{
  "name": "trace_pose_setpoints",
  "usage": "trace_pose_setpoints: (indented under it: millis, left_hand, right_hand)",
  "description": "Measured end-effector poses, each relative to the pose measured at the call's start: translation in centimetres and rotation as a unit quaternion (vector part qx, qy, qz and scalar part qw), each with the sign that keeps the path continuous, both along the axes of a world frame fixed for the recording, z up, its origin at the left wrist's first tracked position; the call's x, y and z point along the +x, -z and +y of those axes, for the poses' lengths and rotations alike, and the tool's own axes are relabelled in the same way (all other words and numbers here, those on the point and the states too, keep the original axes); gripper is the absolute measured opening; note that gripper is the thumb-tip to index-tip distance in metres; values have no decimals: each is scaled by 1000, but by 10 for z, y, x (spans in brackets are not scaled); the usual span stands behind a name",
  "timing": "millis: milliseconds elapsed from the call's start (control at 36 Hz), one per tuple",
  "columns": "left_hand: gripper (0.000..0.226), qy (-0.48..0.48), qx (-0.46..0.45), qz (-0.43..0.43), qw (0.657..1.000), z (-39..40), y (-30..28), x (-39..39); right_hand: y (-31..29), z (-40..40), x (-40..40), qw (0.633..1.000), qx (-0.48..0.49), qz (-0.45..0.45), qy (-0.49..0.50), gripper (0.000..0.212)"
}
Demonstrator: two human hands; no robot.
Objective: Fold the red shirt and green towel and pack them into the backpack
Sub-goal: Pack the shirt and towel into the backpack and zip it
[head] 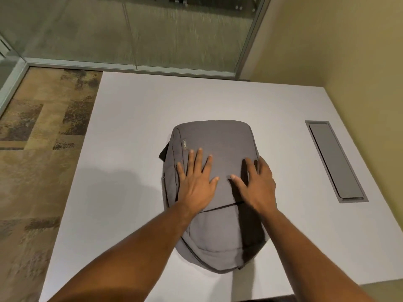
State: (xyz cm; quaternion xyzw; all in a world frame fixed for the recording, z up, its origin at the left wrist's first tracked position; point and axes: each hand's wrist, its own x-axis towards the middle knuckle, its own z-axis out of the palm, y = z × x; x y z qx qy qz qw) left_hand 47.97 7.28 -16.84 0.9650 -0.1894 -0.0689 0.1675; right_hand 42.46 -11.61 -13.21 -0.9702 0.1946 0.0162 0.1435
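The backpack (214,192) lies flat on the white desk (130,149), front panel up, directly ahead of you near the desk's middle. Its long axis runs away from you: the rounded end with the front pocket points toward your body, the squarer end with the small brand label lies farther off. It looks full and its visible zip lines appear closed, though the far side cannot be checked. No red shirt and no green towel is in view, so your packing is probably done or nearly so. Both of your hands rest on the upper panel, side by side, with the bag beneath them rather than off to either side; neither hand is clearly nearer. Your left hand (197,182) lies palm down with the fingers spread and straight, pressing the fabric and holding nothing. Your right hand (257,182) sits at the bag's right edge, thumb stretched inward across the panel; its fingers are blurred and seem to bend over the side, and you cannot tell whether they grip the fabric. Both forearms reach forward from the near edge of the desk, roughly parallel to the bag's axis. Further right, well apart from the bag, a grey cable hatch (335,162) is set into the desk, and patterned carpet (43,138) shows to the left.
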Motion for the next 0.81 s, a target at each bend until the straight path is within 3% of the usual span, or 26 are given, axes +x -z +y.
trace_pose_setpoints:
  millis: [83,167,333,583,806]
  left_hand:
    - [72,1,21,16,1000,3,6,0]
    - [71,2,32,20,999,5,7,3]
    - [70,-14,28,13,999,24,15,0]
    - [71,-29,13,-8,999,81,22,0]
    - [74,-55,53,-7,997,140,24,-3]
  right_hand:
    - [16,-16,12,997,43,69,-7,93]
    - [30,-14,15,994,81,76,-15,99]
    - [38,9,10,994,56,81,-43,99]
    - [28,72,7,989,93,90,-72,103]
    - [25,141,5,985,103,106,-87,105]
